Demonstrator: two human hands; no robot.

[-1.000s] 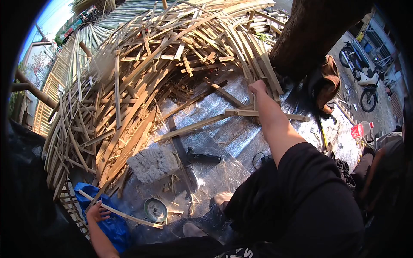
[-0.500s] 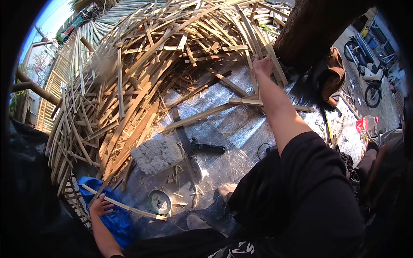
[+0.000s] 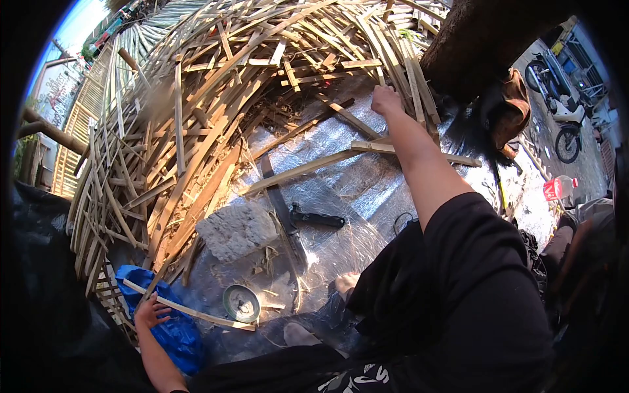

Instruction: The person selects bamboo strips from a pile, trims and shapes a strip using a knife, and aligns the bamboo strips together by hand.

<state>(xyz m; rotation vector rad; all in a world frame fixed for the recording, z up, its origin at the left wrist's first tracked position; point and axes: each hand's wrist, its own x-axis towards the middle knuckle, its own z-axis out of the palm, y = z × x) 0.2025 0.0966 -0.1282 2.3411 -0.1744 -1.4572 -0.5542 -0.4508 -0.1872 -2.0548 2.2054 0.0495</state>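
My right hand (image 3: 387, 101) is closed at the far side of the work area, arm stretched out. A pale bamboo strip (image 3: 379, 75) shows just above its fingers, and other strips lie close beside it. At the lower left, my left hand (image 3: 151, 312) is open with its fingers spread. It is beside a narrow bamboo slat (image 3: 196, 315), which lies across a blue plastic sheet (image 3: 175, 342). A darker strip from the pile reaches down to the fingertips; whether they touch it I cannot tell.
A large pile of bamboo strips (image 3: 196, 131) curves around the left and back. On the silvery ground sheet are a rough stone block (image 3: 237, 230), a round dish (image 3: 241, 303), a dark flat bar (image 3: 280, 203) and a black-handled tool (image 3: 318, 219). A tree trunk (image 3: 478, 46) and plastic bottle (image 3: 559, 188) are right.
My right hand has moved slightly left and nearer to me. The long dark strip it gripped now lies among the strips at the back. My left hand stays almost where it was.
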